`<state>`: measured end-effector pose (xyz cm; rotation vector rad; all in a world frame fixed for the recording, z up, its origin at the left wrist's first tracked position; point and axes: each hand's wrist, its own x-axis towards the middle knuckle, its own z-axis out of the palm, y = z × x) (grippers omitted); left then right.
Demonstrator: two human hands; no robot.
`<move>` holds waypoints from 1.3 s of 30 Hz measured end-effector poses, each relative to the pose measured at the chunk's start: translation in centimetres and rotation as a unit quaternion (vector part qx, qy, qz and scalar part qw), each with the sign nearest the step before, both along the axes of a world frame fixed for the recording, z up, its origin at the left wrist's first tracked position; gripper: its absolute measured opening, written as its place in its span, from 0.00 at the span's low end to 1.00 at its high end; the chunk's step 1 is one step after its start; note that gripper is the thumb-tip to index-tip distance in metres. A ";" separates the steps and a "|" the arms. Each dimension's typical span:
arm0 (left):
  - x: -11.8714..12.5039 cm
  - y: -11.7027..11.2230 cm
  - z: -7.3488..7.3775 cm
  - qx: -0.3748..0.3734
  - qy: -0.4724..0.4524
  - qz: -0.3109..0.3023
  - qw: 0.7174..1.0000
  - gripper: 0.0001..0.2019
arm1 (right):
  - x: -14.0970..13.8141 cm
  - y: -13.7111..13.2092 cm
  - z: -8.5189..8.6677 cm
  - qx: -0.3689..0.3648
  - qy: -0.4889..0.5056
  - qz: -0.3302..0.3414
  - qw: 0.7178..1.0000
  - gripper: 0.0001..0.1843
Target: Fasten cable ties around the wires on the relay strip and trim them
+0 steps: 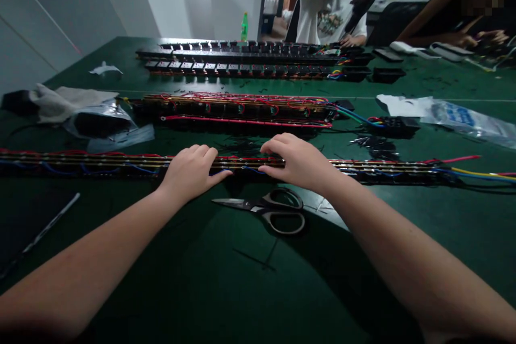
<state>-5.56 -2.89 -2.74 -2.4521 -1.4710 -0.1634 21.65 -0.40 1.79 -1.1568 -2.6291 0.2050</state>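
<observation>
A long wired power strip (363, 170), with thin brass bars and red and blue wires along it, lies across the green table in front of me. My left hand (189, 171) is wrapped over it left of centre, thumb on the near side. My right hand (296, 161) grips it a little further right, with fingers over the far side and the thumb at the near edge. Yellow and blue wires (479, 174) run out of its right end. Just in front of the strip, a pair of scissors (262, 207) with dark handles rests on the table.
Behind lie another wired strip (242, 107) and several black socket rows (242, 69). Black cable tie scraps (374, 146) are scattered about. Plastic bags lie left (100, 118) and right (463, 118). A green bottle (244, 27) stands at the back; two people sit across the table.
</observation>
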 end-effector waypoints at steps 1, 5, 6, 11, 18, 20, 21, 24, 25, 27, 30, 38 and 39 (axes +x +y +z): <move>0.0 0.1 -0.1 0.000 0.003 -0.001 1.000 0.26 | -0.1 0.1 -0.8 0.019 -0.004 0.006 1.000 0.20; -0.1 0.3 -0.4 0.000 0.008 -0.015 1.000 0.23 | -0.4 0.0 -2.9 0.033 -0.019 0.001 0.999 0.27; -0.2 0.4 -0.5 0.001 0.007 -0.017 1.000 0.23 | -0.5 0.0 -3.1 0.031 -0.023 0.002 0.999 0.27; -0.4 0.3 -0.5 -0.006 -0.001 -0.029 1.000 0.24 | -1.0 -0.2 -3.3 0.021 -0.035 0.001 0.999 0.19; -1.9 0.9 0.1 -0.043 -0.007 -0.088 0.995 0.21 | -1.3 -0.4 -3.6 0.007 -0.044 -0.024 0.999 0.17; -2.6 1.3 0.0 -0.047 -0.008 -0.101 0.994 0.21 | -0.9 -0.4 -3.3 -0.007 -0.052 -0.025 0.998 0.16; -2.9 1.4 0.0 -0.046 -0.008 -0.105 0.993 0.22 | -0.5 -0.3 -3.0 -0.016 -0.057 -0.024 0.998 0.15; -3.4 1.6 0.0 -0.024 -0.005 -0.107 0.994 0.25 | 1.1 0.3 -2.0 -0.045 -0.075 -0.024 0.996 0.14; -3.4 1.5 0.0 -0.014 -0.003 -0.108 0.994 0.26 | 1.7 0.5 -1.6 -0.055 -0.081 -0.025 0.995 0.14; -3.2 1.4 0.0 0.002 0.006 -0.110 0.994 0.27 | 2.9 1.0 -1.0 -0.077 -0.095 -0.024 0.992 0.14; -2.9 1.1 0.2 0.005 0.016 -0.115 0.993 0.30 | 4.6 1.6 -0.4 -0.107 -0.115 -0.023 0.987 0.14; -2.7 1.0 0.2 -0.004 0.003 -0.115 0.993 0.32 | 6.1 1.7 0.8 -0.160 -0.164 -0.039 0.973 0.10; -2.6 1.0 0.1 -0.009 -0.003 -0.118 0.993 0.30 | 5.9 1.5 1.0 -0.163 -0.173 -0.048 0.970 0.11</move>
